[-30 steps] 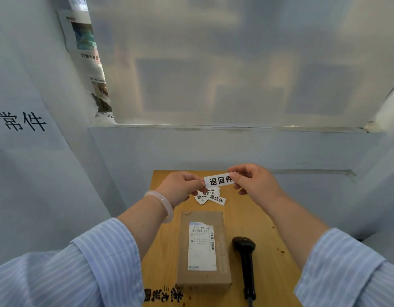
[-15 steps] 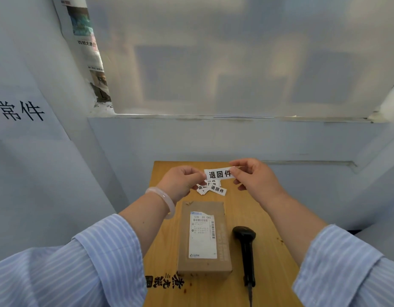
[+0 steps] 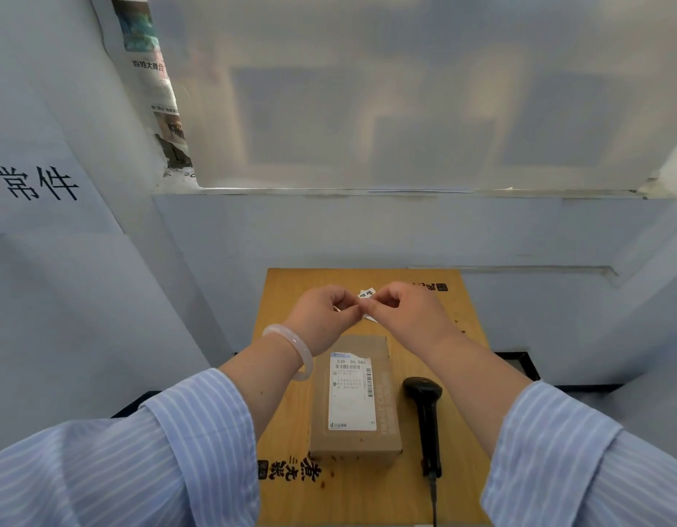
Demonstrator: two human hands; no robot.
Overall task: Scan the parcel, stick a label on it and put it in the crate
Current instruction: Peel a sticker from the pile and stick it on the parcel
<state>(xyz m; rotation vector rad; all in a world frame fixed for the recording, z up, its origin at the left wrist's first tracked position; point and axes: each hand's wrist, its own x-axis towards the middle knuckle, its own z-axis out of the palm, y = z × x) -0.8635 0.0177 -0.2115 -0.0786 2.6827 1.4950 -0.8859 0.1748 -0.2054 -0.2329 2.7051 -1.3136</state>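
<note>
Beyond the parcel (image 3: 355,397), which lies flat on the wooden table (image 3: 291,496), the left hand (image 3: 321,317) and right hand (image 3: 405,317) meet, fingertips pinched together on a small white label (image 3: 366,293). A black scanner (image 3: 424,408) lies just right of the parcel.

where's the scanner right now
In the head view the scanner lies on the wooden table, just right of the parcel, under the right forearm; neither hand touches it.

Head view, downward over table (image 3: 291,374)
</note>
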